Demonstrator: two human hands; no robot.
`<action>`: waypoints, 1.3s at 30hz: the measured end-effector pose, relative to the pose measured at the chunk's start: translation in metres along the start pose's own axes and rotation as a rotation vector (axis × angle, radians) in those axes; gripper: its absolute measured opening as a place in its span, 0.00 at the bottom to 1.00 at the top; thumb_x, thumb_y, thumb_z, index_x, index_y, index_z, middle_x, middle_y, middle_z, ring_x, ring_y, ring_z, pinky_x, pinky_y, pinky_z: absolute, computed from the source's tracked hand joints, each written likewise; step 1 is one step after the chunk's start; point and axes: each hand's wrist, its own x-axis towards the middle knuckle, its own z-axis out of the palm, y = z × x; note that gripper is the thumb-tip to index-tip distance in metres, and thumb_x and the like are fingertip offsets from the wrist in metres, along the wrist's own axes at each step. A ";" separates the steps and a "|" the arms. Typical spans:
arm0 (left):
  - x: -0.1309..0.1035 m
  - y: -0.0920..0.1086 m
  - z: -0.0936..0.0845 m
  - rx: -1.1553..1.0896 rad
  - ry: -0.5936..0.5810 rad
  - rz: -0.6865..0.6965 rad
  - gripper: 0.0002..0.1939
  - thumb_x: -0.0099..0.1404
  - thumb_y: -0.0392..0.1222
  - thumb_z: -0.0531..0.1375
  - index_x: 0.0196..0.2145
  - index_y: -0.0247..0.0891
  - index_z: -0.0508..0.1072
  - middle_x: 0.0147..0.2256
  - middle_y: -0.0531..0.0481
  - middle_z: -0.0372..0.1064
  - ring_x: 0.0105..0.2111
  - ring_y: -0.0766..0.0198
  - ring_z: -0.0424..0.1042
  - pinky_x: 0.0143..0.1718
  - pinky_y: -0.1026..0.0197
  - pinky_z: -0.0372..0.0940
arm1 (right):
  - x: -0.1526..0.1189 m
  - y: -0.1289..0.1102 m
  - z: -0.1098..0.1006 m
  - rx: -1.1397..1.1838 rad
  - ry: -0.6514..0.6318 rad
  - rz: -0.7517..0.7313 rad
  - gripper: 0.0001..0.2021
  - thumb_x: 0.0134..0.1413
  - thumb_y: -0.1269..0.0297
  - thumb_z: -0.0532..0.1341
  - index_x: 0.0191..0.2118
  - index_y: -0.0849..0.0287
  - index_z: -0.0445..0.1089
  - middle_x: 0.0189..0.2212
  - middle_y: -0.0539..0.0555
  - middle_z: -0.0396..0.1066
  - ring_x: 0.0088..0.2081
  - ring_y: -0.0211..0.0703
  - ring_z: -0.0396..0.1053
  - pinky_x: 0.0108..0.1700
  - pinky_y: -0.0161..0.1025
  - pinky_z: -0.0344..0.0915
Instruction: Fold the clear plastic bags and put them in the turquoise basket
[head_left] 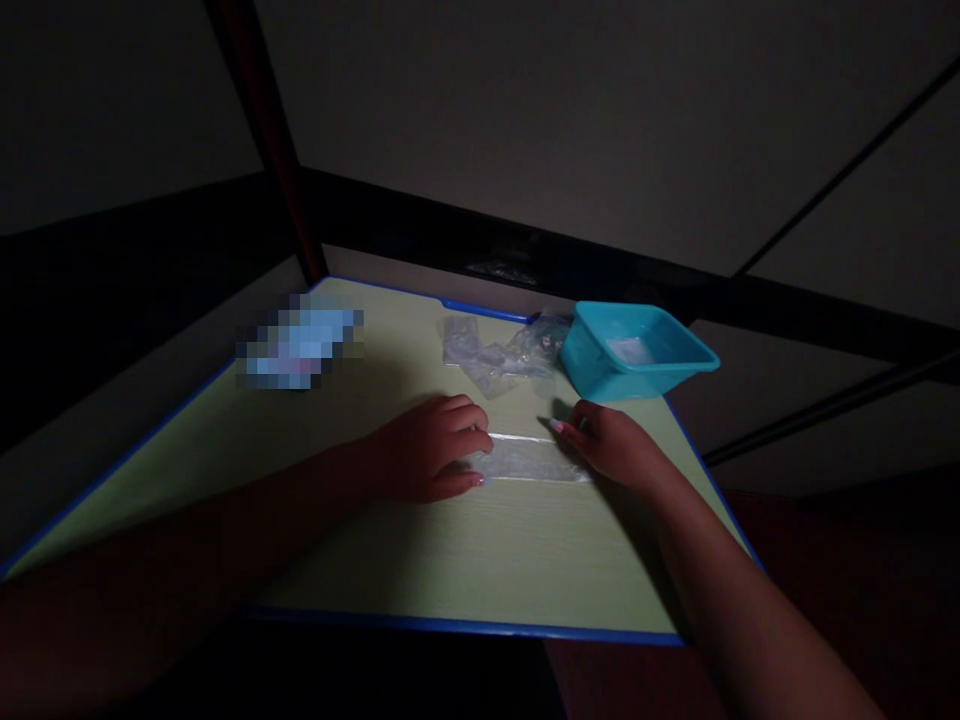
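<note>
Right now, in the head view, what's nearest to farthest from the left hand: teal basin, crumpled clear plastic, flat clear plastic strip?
1. Flat clear plastic strip, at the left hand
2. Crumpled clear plastic, just beyond
3. Teal basin, farther right

Two hands in play: one left hand (pixel 429 450), one right hand (pixel 621 440)!
One flat clear sleeve (pixel 532 461), one table (pixel 525 560), one teal tub (pixel 611 378) with one pale patch (pixel 628 350) inside, one pixelated blue item (pixel 304 340), and one heap of crumpled clear plastic (pixel 510 362), its separate pieces too tangled and dim to count!
</note>
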 end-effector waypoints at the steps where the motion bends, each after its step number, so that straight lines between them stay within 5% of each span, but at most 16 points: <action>1: 0.000 0.000 0.000 0.007 0.018 -0.003 0.15 0.66 0.49 0.53 0.42 0.36 0.71 0.43 0.40 0.67 0.43 0.52 0.64 0.45 0.51 0.61 | 0.000 0.000 0.000 -0.009 -0.004 -0.002 0.17 0.59 0.49 0.54 0.32 0.58 0.68 0.23 0.53 0.69 0.22 0.40 0.60 0.24 0.36 0.46; 10: -0.002 -0.004 0.003 -0.046 -0.062 -0.004 0.12 0.65 0.49 0.55 0.41 0.39 0.71 0.41 0.44 0.70 0.41 0.55 0.67 0.47 0.52 0.60 | -0.002 0.004 -0.006 -0.010 -0.119 -0.052 0.18 0.55 0.48 0.59 0.27 0.59 0.68 0.24 0.54 0.71 0.24 0.40 0.62 0.25 0.37 0.48; 19: -0.002 -0.005 0.000 -0.099 -0.093 0.014 0.12 0.63 0.47 0.56 0.41 0.39 0.71 0.42 0.44 0.70 0.42 0.54 0.67 0.47 0.52 0.61 | -0.003 0.006 -0.006 0.137 -0.134 -0.164 0.09 0.52 0.62 0.59 0.25 0.58 0.62 0.20 0.47 0.61 0.23 0.35 0.55 0.25 0.35 0.47; 27: -0.001 -0.004 0.000 -0.104 -0.084 0.023 0.13 0.63 0.47 0.56 0.42 0.39 0.71 0.43 0.43 0.71 0.43 0.53 0.67 0.48 0.51 0.61 | 0.003 0.012 0.003 0.492 -0.068 -0.155 0.12 0.57 0.56 0.55 0.27 0.59 0.61 0.21 0.50 0.63 0.23 0.35 0.56 0.24 0.34 0.50; 39: -0.003 -0.005 0.004 -0.145 -0.082 0.038 0.18 0.62 0.49 0.58 0.48 0.39 0.71 0.48 0.43 0.70 0.47 0.53 0.69 0.51 0.51 0.62 | 0.003 0.004 0.000 0.807 0.019 -0.025 0.17 0.45 0.48 0.63 0.27 0.57 0.61 0.12 0.43 0.58 0.12 0.33 0.58 0.13 0.31 0.54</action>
